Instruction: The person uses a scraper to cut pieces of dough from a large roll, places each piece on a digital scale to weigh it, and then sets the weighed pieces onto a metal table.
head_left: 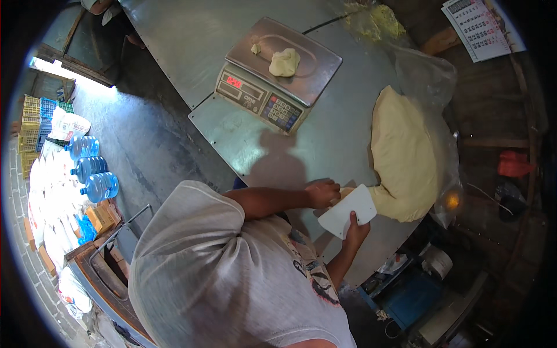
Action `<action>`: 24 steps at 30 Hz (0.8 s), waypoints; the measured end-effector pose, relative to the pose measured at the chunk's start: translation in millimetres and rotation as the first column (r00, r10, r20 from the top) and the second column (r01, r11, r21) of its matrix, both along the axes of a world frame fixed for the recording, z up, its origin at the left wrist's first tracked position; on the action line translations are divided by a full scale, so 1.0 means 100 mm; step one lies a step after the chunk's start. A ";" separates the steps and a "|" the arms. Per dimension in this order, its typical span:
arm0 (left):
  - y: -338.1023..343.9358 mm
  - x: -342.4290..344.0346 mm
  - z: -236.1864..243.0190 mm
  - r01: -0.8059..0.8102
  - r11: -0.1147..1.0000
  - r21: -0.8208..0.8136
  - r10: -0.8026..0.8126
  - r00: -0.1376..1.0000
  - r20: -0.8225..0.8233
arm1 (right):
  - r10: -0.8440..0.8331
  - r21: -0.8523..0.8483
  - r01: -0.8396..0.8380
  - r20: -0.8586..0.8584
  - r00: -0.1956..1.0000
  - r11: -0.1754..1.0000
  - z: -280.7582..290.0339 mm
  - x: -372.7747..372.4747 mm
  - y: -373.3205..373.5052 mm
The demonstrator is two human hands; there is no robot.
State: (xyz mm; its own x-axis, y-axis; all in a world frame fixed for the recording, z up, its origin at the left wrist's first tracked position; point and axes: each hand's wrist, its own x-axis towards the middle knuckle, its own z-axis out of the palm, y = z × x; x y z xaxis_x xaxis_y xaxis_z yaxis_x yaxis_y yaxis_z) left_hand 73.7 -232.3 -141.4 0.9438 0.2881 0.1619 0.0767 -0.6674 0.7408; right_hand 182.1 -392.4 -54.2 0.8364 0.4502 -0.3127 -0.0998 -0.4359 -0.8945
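A big mass of pale dough (405, 153) lies on the metal table, its narrow end drawn out toward me. Beside that end is my left hand (323, 194), its fingers curled closed around the tip of the dough, partly hidden. My right hand (355, 233) grips a white flat dough scraper (347, 212), thumb on its face. The scraper is tilted over the narrow end and hides part of it. Farther off, a digital scale (241, 95) carries a lump of dough (284, 62) and a much smaller bit (255, 49) on its steel pan.
Clear plastic sheeting (426, 75) lies beside and beyond the dough. A calendar (476, 29) hangs at the upper right. Blue water bottles (93, 168) and stacked crates (38, 122) stand at the left. A blue machine (409, 298) is below the table's right end.
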 end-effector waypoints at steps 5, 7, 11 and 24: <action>0.18 -0.03 -0.02 -0.153 0.946 -0.285 0.085 0.968 -0.237 | 0.194 -0.145 -0.158 0.290 0.937 0.977 0.10 -0.04 0.12; 0.24 -0.15 -0.07 -0.233 0.919 -0.318 0.174 0.963 -0.205 | 0.212 -0.170 -0.163 0.326 0.921 0.972 0.33 -0.16 0.34; 0.61 -0.43 0.47 -0.318 0.801 -0.507 0.331 0.941 -0.067 | 0.239 -0.137 -0.203 0.346 0.907 0.970 0.29 -0.18 0.42; 3.85 -1.43 0.88 -0.899 0.374 0.227 0.901 0.410 0.139 | 0.090 0.080 -0.109 0.213 0.973 0.991 0.45 -0.02 0.44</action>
